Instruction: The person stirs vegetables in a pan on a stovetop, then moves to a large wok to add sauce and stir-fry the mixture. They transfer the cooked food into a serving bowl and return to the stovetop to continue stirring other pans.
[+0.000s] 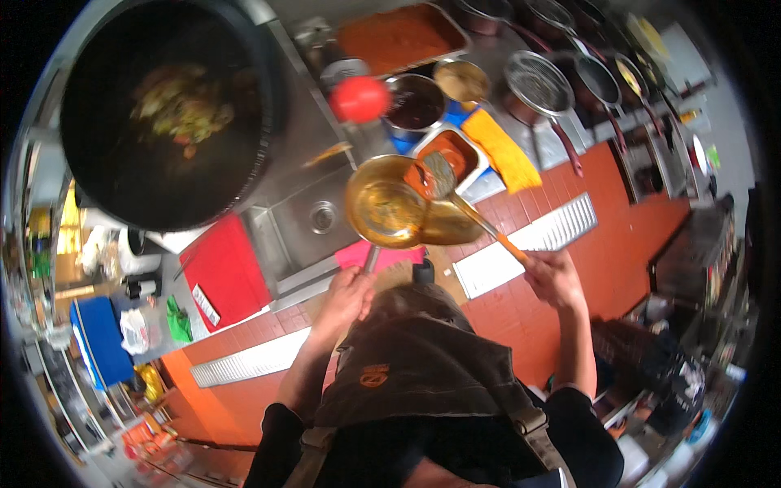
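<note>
My left hand (346,299) grips the metal handle of a gold-coloured round pan (385,201), tilted over the sink's edge. Its inside is shiny, with yellow-orange residue. In my right hand (554,277) is the orange end of a long-handled ladle (479,221). Its head, with red-orange sauce (420,178) at it, overlaps the pan's right rim; blur hides whether they touch. A second gold-coloured curved surface (454,224) shows under the ladle. Just beyond the ladle stands a white-rimmed container (482,160) of red-orange sauce.
A large black wok (244,152) with cooked food (183,110) fills the far left. The steel sink (293,235) lies beside a red board (226,280). Farther back are a red round object (360,99), a sauce tray (403,39), a yellow cloth (503,152) and several handled strainers (540,82). A person (662,378) is at right.
</note>
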Tool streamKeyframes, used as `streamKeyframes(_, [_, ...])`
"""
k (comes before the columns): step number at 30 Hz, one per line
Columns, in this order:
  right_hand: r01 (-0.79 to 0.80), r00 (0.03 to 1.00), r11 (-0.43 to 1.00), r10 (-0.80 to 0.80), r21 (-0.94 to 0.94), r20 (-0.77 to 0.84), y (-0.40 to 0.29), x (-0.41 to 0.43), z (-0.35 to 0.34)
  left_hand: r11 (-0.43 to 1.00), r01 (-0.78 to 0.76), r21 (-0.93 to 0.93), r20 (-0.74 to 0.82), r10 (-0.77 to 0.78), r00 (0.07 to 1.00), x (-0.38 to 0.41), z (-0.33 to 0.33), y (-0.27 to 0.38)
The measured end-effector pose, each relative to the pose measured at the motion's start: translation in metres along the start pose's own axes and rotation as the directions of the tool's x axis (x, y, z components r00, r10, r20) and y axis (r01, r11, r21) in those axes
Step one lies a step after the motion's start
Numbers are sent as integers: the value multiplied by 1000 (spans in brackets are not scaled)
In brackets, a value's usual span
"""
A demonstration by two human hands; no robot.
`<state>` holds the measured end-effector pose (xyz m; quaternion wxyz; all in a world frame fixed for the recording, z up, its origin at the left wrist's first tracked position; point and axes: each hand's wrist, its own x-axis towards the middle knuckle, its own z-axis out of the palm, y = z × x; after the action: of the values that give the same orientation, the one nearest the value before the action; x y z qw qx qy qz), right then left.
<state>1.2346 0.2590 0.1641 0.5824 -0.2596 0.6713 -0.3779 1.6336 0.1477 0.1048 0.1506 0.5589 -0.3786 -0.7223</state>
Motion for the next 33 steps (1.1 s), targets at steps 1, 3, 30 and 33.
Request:
streamKeyframes(1, [20,999,998,-23,67,48,-18,-22,15,999,0,38,78,-3,997,-23,-7,24])
streamKeyframes(3, [-5,997,993,-3,116,73,-40,-48,49,999,-25,39,128,20,992,-61,-39,33])
streamKeyframes(30, [560,260,98,-964,-823,62,-277,-59,319,988,-132,78,-39,135,990,-100,-221,-47])
streamKeyframes(33, [660,134,140,-989,-738,-67,-272,-74,254,986,-133,100,31,131,991,-82,-206,-32])
